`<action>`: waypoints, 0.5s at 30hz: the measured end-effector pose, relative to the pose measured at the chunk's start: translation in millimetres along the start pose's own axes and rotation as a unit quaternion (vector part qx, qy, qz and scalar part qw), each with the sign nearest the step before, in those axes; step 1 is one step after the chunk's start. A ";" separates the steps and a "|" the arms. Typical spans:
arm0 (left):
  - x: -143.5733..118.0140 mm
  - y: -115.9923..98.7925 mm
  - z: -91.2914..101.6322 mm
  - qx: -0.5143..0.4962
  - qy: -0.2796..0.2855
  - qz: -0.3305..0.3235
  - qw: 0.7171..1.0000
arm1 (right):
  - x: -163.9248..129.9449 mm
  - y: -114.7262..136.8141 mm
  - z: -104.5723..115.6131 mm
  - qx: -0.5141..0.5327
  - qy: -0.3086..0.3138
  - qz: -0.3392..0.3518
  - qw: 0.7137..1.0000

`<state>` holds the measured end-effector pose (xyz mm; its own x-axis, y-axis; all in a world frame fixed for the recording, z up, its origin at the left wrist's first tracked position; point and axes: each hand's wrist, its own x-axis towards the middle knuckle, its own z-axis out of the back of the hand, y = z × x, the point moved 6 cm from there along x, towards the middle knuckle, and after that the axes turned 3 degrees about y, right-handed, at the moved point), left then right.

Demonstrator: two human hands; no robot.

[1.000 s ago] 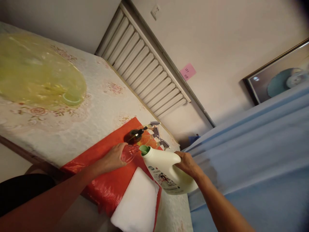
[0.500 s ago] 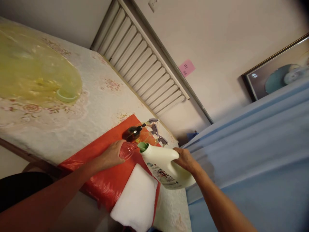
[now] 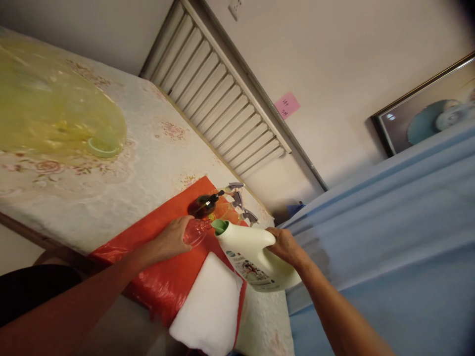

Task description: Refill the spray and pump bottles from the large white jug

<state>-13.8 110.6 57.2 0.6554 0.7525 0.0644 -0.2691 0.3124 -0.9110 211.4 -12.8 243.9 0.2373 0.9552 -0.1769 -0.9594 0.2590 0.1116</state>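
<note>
Cups the small bottle (image 3: 196, 233) in the left hand (image 3: 174, 240), with fingers curled around it, over the red plastic (image 3: 161, 289). Grips the jug (image 3: 256, 262) by its handle in the tightly wrapped right hand (image 3: 282, 245), at four o'clock from the bottle, with its mouth by the bottle's neck; cannot tell whether touching. Has the dark bottle (image 3: 204, 205) at one o'clock, the white cloth (image 3: 211, 305) at six.
</note>
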 end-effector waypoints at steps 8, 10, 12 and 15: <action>0.3 1.9 -1.0 0.006 0.003 0.003 1.000 | 0.0 2.2 0.8 -0.005 0.002 0.006 1.000; 0.2 2.5 -1.5 0.007 0.005 0.003 1.000 | 0.2 1.4 0.4 -0.007 0.003 0.005 1.000; 0.8 3.4 -2.3 0.008 0.006 0.002 1.000 | 0.3 0.2 0.0 -0.008 0.003 0.005 1.000; 2.1 4.8 -3.5 0.008 0.007 0.002 1.000 | 0.4 -0.9 -0.1 -0.012 0.002 0.007 1.000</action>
<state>-11.3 111.7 51.5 0.6643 0.7455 0.0546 -0.2831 0.3185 -0.9047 212.4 -12.7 243.6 0.2225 0.9584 -0.1787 -0.9662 0.2412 0.0909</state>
